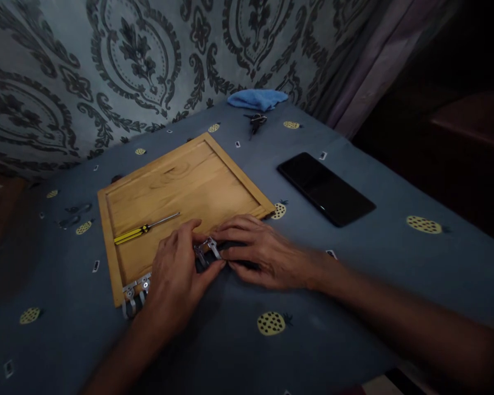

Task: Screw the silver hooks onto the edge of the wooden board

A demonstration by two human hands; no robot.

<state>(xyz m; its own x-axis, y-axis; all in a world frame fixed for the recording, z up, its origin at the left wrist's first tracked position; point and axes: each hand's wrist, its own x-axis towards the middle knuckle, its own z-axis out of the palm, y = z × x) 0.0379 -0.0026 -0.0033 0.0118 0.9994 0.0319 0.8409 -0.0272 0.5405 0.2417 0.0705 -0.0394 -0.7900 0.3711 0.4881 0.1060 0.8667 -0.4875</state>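
Observation:
At the near edge of a framed wooden panel (181,174), a metal hinge (208,250) is pinched between my two hands. My left hand (176,271) grips its left side with thumb and fingers. From the right, my right hand (265,252) has its fingertips closed on the other side. Part of the hinge is hidden by my fingers. A second metal hinge (135,291) sits on the panel's near left corner, partly behind my left hand. Across the panel lies a yellow and black screwdriver (132,233), its tip pointing right.
A black phone (325,187) lies right of the panel. Behind it are a bunch of keys (255,123) and a folded blue cloth (257,99). Two small dark pieces (74,215) lie on the left. A patterned curtain (160,60) hangs along the table's back edge.

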